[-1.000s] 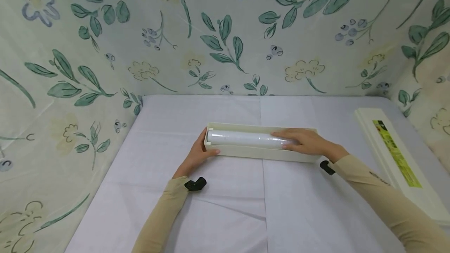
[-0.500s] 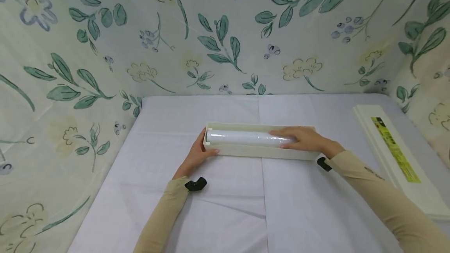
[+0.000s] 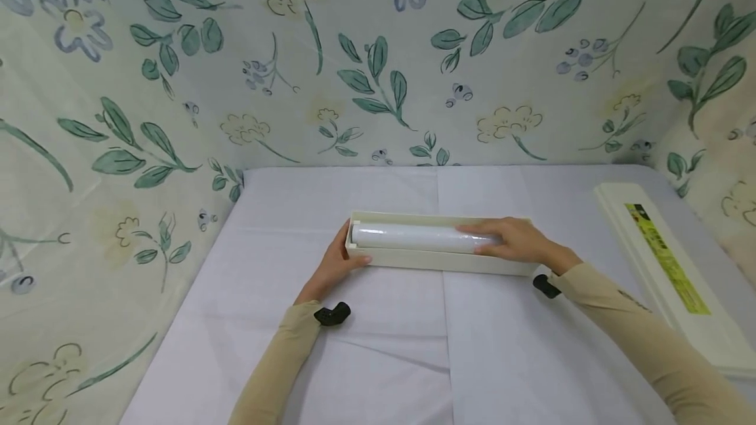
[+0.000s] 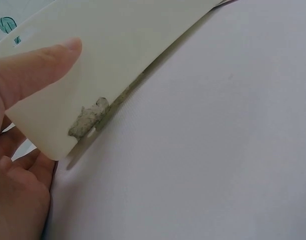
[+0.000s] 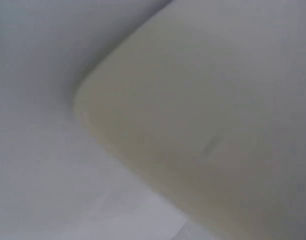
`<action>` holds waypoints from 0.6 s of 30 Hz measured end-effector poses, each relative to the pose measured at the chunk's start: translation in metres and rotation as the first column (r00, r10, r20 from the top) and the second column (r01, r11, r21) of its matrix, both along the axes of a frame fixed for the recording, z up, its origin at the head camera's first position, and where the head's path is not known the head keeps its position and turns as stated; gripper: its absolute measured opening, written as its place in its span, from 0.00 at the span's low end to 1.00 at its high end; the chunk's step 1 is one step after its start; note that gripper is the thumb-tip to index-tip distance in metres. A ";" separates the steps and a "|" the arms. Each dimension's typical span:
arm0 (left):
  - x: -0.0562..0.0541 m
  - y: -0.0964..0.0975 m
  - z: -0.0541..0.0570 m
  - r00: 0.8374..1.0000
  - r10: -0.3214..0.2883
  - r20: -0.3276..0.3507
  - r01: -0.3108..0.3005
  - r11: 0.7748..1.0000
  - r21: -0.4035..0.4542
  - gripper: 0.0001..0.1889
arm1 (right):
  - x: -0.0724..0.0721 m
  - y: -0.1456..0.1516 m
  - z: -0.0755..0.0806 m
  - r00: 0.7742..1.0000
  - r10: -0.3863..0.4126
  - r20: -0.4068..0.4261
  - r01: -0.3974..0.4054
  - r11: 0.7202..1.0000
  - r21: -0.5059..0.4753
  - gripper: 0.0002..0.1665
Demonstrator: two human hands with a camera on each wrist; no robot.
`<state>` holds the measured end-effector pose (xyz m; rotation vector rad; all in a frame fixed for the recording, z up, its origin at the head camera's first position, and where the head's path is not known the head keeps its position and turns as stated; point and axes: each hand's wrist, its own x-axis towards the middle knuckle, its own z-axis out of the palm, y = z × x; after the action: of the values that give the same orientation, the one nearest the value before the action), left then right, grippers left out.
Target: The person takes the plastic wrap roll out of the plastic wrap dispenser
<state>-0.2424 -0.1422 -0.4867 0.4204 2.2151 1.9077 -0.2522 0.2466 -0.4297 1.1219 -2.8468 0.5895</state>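
Note:
A long, narrow cream box [image 3: 437, 260], its top uncovered, lies near the middle of the table in the head view. Inside it is a shiny, clear-wrapped white roll [image 3: 407, 236], which looks like cling film. My left hand [image 3: 329, 269] grips the box's left end, thumb on the front wall and fingers behind. The left wrist view shows that thumb [image 4: 43, 65] flat on the box wall [image 4: 118, 45], near a rough grey patch [image 4: 88, 120] at its lower edge. My right hand [image 3: 522, 240] holds the roll's right part, hiding that end. A pale box corner [image 5: 157, 105] fills the right wrist view, blurred.
A long cream lid [image 3: 720, 326] with a yellow-green label [image 3: 667, 258] lies at the right of the table, beside my right forearm. White cloth [image 3: 384, 372] covers the table. Floral fabric [image 3: 378, 71] hangs behind and at both sides.
The head view has tilted slightly, so everything sits a little lower in it. Both hands keep their places on the box and the roll.

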 end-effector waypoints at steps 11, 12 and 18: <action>0.004 0.003 0.016 0.998 -0.008 0.063 0.006 1.000 0.022 0.51 | 0.006 0.003 0.005 0.995 -0.001 -0.101 -0.001 1.000 -0.019 0.31; 0.006 0.003 0.018 0.998 -0.009 0.069 0.008 1.000 0.024 0.51 | 0.005 0.003 0.005 0.994 -0.002 -0.107 0.000 1.000 -0.021 0.30; 0.011 0.003 0.026 0.997 -0.013 0.081 0.010 0.999 0.032 0.51 | 0.005 0.003 0.007 0.993 -0.004 -0.114 0.000 0.999 -0.032 0.31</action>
<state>-0.2318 -0.1392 -0.4612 0.3527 2.1295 1.9206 -0.2470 0.2491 -0.4227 1.1097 -2.7323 0.5498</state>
